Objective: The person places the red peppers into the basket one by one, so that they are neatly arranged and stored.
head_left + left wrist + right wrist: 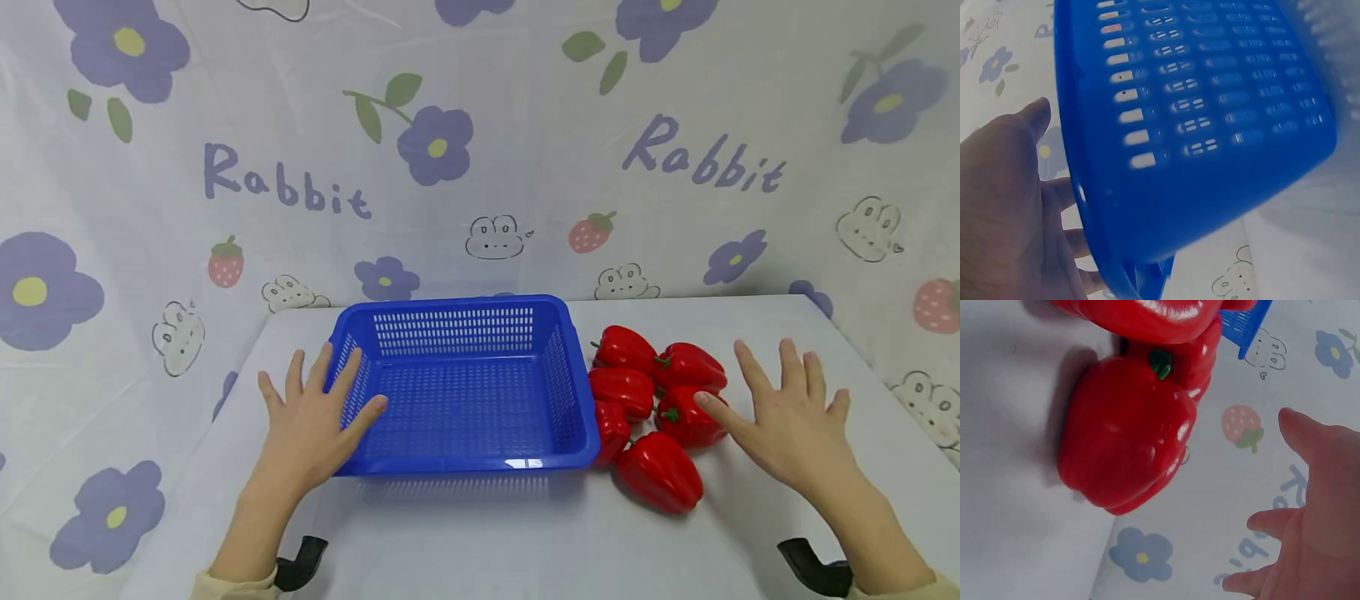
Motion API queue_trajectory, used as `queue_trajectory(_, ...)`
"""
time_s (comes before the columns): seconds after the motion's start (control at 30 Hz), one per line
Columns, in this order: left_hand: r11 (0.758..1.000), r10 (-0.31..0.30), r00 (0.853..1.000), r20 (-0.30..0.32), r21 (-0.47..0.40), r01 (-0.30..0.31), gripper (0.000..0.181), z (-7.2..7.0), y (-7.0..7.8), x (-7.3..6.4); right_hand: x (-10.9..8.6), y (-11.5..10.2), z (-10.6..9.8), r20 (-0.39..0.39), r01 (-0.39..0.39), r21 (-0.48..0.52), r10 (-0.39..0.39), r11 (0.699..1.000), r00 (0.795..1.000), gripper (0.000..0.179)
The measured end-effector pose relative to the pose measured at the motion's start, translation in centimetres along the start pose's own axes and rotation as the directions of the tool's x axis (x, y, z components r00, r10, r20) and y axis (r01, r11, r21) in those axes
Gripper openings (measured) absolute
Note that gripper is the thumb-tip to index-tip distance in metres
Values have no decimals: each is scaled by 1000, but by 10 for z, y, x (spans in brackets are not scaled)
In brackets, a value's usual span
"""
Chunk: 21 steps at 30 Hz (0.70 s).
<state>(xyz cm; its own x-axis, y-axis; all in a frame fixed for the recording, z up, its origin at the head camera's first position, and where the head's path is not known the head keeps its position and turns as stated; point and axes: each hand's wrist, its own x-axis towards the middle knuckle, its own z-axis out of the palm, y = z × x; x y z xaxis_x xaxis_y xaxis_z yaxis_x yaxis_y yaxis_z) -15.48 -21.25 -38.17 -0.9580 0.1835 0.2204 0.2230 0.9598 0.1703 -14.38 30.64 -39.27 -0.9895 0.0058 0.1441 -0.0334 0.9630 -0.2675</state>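
A blue plastic basket [461,467] with slotted walls stands on the white table, and I see nothing inside it. Spread fingers mark my left hand [311,425], which hovers at the basket's left side and holds nothing. The left wrist view shows this hand [1016,206] beside the basket's rim [1079,187]; contact is unclear. Several red bell peppers [660,472] lie in a cluster against the basket's right side. My right hand [798,425], fingers spread and holding nothing, is over the table just right of the peppers. In the right wrist view a red pepper [1125,431] lies near that hand [1329,519].
The white table [450,542] ends at a hanging cloth [525,108] printed with flowers, rabbits and strawberries, close behind the basket. A black strap [302,564] is at the left wrist and another black strap [813,567] at the right.
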Motion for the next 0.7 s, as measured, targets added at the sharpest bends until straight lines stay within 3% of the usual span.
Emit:
queue_trajectory(0.17, 998, -25, 1000, -17, -55, 24, 80, -2, -9, -6, -1, 0, 4, -8, 57, 40, -57, 998, 998, 91)
queue_trajectory(0.33, 982, -45, 997, -61, -186, 33, 76, 0, -21, -16, -8, 2, 4, -13, 100, 111, -99, 989, 995, 90)
queue_trajectory(0.53, 910, -91, 992, -86, -412, 48, 72, 10, -34, -29, -18, 0, 1, -3, 144, 195, -146, 970, 989, 87)
queue_trajectory(0.7, 846, -148, 988, -49, -524, 101, 75, 23, -35, -31, -29, 0, 0, 21, 112, 234, -120, 966, 993, 82)
